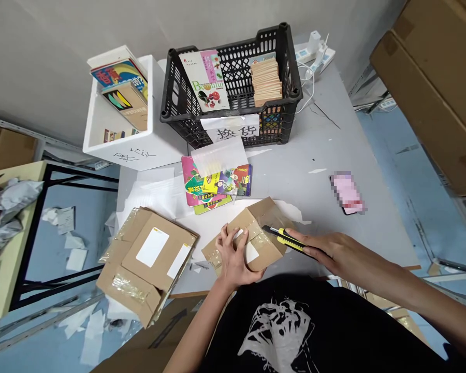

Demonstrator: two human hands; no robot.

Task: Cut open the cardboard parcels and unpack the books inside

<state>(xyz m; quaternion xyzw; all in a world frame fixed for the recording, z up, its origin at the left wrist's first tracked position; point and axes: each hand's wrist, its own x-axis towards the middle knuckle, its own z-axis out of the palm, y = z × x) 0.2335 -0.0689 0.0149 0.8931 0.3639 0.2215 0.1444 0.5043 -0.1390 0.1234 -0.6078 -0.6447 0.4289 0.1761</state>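
Observation:
A small cardboard box (271, 215) bound with clear tape lies at the table's front edge. My left hand (234, 256) grips it from above, fingers curled over its top and thumb along the near side. White labels show beside those fingers. My right hand (328, 248) is closed around a yellow and black box cutter (289, 239), whose tip is at the taped top of the box. To the left rests an opened, flattened cardboard box (134, 254) with white labels. Just behind the small box lie several colourful books (227, 181), partly under a clear plastic sleeve (220, 157).
At the back stand a black plastic crate (233, 96) with books and a white foam box (118, 127) with more books. A phone (347, 192) lies right, a power strip (321, 59) behind it. Large cartons (431, 93) rise at right; a shelf (19, 243) is at left.

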